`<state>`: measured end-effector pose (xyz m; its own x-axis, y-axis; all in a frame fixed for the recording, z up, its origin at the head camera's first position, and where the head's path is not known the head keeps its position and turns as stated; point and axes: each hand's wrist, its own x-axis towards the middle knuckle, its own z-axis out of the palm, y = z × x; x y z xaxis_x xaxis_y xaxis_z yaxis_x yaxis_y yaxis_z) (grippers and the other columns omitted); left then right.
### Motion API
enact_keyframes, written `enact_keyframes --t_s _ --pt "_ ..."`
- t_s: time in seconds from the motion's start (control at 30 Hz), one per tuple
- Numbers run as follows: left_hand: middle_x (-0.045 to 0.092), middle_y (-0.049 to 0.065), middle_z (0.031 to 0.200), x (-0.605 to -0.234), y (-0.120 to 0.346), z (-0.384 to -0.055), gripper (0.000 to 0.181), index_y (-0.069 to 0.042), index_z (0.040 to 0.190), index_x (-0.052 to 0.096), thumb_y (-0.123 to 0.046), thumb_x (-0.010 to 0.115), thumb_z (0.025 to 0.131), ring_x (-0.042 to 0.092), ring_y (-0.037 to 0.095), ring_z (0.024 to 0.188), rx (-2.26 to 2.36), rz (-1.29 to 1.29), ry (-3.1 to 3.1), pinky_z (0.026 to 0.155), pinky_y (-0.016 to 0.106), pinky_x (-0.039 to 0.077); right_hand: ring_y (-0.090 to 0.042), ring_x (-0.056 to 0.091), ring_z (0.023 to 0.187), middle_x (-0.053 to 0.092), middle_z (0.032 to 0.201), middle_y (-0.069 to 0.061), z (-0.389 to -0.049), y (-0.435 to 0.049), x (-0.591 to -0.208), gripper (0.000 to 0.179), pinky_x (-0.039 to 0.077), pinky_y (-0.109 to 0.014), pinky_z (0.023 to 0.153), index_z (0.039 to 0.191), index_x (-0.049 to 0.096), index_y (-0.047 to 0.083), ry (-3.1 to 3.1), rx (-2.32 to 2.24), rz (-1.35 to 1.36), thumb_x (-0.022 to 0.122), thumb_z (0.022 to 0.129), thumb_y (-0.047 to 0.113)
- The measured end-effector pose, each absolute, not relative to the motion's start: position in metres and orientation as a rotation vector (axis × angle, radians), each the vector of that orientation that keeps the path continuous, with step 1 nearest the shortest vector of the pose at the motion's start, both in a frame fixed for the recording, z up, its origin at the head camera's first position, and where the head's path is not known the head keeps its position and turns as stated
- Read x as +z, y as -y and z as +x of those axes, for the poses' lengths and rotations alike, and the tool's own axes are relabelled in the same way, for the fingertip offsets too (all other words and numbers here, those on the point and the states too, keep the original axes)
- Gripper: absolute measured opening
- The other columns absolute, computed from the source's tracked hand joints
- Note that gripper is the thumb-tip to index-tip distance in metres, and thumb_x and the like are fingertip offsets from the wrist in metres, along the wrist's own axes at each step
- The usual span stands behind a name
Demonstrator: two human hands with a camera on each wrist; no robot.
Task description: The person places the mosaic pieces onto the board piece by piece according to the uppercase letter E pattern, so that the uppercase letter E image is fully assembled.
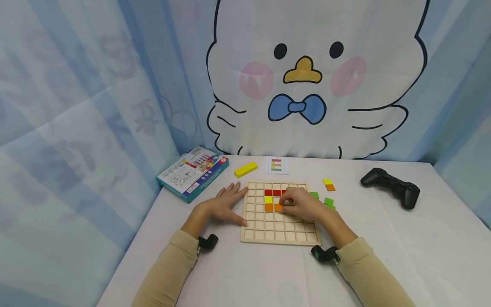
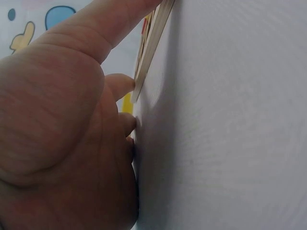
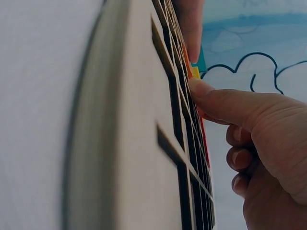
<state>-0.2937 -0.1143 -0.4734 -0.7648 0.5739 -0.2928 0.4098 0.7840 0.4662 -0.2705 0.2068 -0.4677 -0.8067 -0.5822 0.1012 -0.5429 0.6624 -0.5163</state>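
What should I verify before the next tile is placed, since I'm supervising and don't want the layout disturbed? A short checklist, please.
1. Board braced: ok; the left hand touches its left edge.
2. Right-hand orange tile released: cannot tell; the right hand is at it, hiding the contact.
3. Red row fully visible from the head view: not ok; the right hand covers its right end.
4. Pattern card uncovered: ok; it lies behind the board.
5. Green tiles within easy reach: probably ok; they lie just right of the board.
6. Game controller off the board: ok; it lies well to the right.
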Motion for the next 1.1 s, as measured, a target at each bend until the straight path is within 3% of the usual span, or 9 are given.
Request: enact_keyframes --t_s 1.1 --pt "-0.007 0.008 0.177 -0.4696 0.1136 -0.2922 0.122 -0.027 0.169 0.012 -0.071 0.078 0.077 -0.012 0.029 0.163 0.530 0.741 -2.549 0.130 0.054 -0.011 -0.011 0.052 0.077 0.062 0.088 0.006 -0.2703 -0.2082 -0.4664 0.020 0.047 -0.024 0.069 0.104 0.078 0.015 -2.793 -0.893 -0.943 0.083 0.090 0.027"
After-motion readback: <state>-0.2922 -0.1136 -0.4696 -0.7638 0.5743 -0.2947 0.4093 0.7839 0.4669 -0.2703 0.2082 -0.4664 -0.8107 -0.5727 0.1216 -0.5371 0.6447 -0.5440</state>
